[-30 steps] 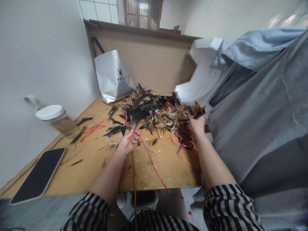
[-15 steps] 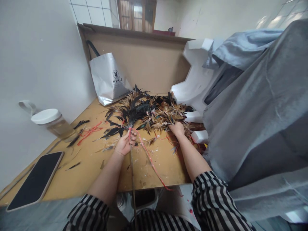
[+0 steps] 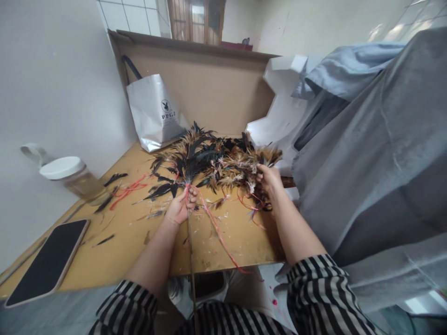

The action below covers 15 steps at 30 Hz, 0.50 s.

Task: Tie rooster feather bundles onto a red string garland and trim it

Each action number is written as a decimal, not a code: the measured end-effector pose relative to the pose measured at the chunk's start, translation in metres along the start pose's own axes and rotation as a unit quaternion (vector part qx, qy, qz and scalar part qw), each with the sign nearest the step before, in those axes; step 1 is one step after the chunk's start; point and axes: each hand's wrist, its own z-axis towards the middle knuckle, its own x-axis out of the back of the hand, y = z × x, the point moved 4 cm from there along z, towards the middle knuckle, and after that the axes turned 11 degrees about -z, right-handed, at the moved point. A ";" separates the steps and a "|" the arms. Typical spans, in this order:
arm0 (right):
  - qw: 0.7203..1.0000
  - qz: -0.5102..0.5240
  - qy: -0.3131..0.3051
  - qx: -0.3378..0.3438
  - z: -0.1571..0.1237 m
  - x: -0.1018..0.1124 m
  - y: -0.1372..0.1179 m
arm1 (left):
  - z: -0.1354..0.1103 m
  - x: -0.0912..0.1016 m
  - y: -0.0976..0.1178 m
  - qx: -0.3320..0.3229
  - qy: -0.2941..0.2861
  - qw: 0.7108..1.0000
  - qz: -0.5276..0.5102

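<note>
A heap of brown and black feathers [image 3: 220, 160] lies on the wooden table [image 3: 122, 242]. My left hand [image 3: 179, 207] is closed around a thin dark stick [image 3: 191, 260] where black feathers are bound to it with red string [image 3: 214, 228]; the stick runs down past the table's front edge. My right hand [image 3: 268, 179] is closed on a clump of brown feathers at the right side of the heap, with red strings trailing below it.
A silver paper bag [image 3: 153, 114] leans on a brown board at the back. A white-lidded jar [image 3: 71, 177] and a dark phone [image 3: 47, 263] sit at the left. Loose feathers and red strings [image 3: 125, 190] lie between. Grey cloth [image 3: 366, 153] covers something at the right.
My right hand went into the middle of the heap, then drew back right and up with a clump of feathers. My left hand kept its hold on the stick.
</note>
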 end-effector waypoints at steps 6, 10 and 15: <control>0.990 0.135 -0.018 -0.027 -0.001 0.048 -0.029 | -0.001 -0.001 0.000 -0.007 0.001 1.000 0.004; 0.992 0.112 -0.004 -0.060 0.001 0.061 -0.021 | -0.001 -0.001 0.000 -0.011 -0.002 1.000 0.004; 0.995 0.032 0.048 -0.079 0.006 0.063 -0.003 | -0.001 0.000 0.000 -0.007 -0.002 1.000 0.002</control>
